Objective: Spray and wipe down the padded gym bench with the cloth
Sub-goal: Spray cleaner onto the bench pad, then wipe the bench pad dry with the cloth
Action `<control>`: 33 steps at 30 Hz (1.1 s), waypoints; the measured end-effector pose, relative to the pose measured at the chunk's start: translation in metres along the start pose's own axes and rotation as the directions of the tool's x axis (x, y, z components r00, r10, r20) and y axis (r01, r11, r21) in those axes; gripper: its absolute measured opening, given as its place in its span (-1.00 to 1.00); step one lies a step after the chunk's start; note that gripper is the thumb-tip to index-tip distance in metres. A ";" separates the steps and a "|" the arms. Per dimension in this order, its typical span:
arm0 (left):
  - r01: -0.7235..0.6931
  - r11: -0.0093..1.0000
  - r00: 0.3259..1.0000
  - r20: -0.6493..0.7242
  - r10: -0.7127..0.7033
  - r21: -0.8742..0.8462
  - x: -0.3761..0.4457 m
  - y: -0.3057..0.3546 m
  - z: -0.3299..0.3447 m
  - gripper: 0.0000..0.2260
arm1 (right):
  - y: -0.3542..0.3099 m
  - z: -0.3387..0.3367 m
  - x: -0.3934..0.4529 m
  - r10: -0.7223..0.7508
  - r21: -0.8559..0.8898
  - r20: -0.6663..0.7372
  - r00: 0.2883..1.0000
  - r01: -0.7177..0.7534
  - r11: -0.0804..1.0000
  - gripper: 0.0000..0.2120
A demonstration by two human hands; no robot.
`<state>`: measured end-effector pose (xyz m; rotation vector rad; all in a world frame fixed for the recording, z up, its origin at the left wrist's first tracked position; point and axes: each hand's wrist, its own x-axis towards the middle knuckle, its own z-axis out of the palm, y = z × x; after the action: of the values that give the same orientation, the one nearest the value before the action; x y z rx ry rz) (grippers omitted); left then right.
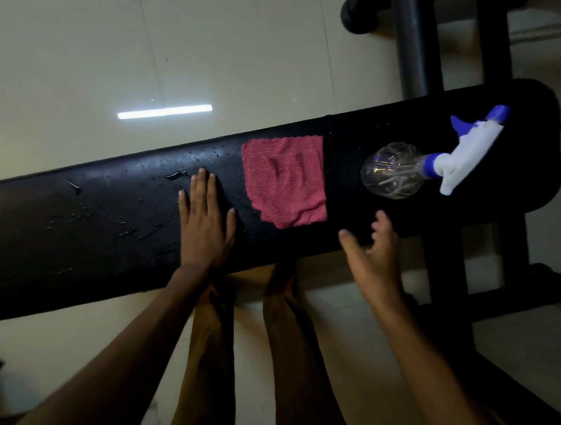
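Note:
The black padded bench (81, 237) runs across the view, with water drops and small puddles on its left half. A pink cloth (285, 179) lies flat on the pad near the middle. To its right a clear spray bottle (395, 170) with a white and blue trigger head lies on its side. My left hand (205, 222) rests flat on the pad, fingers straight, just left of the cloth. My right hand (376, 250) hovers open over the bench's near edge, below the gap between cloth and bottle, holding nothing.
Black frame posts (412, 51) rise behind the bench at the top right, and a leg and crossbars (445, 281) stand below it at the right. Pale tiled floor (215, 51) lies beyond. My legs (252, 338) stand against the near side.

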<state>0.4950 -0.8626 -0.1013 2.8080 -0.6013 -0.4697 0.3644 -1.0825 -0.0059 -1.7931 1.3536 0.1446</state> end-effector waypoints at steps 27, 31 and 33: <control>0.146 0.971 0.969 -0.173 -0.179 -0.188 -0.049 -0.117 -0.041 -0.51 | -0.144 0.117 -0.031 -0.469 0.113 0.233 0.852 0.455 0.883 -0.76; 0.139 0.978 0.970 -0.177 -0.166 -0.157 -0.044 -0.135 -0.042 -0.52 | -0.120 0.121 -0.008 -0.390 -0.185 0.163 0.906 0.417 0.890 -0.45; 0.119 0.986 0.976 -0.168 -0.137 -0.116 -0.037 -0.141 -0.037 -0.51 | -0.104 0.127 -0.001 -0.446 -0.434 0.135 0.885 0.457 0.776 -0.29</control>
<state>0.5261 -0.7159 -0.0983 2.7591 -0.3496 -0.2635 0.4993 -0.9911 -0.0268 -2.4595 0.8685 0.2356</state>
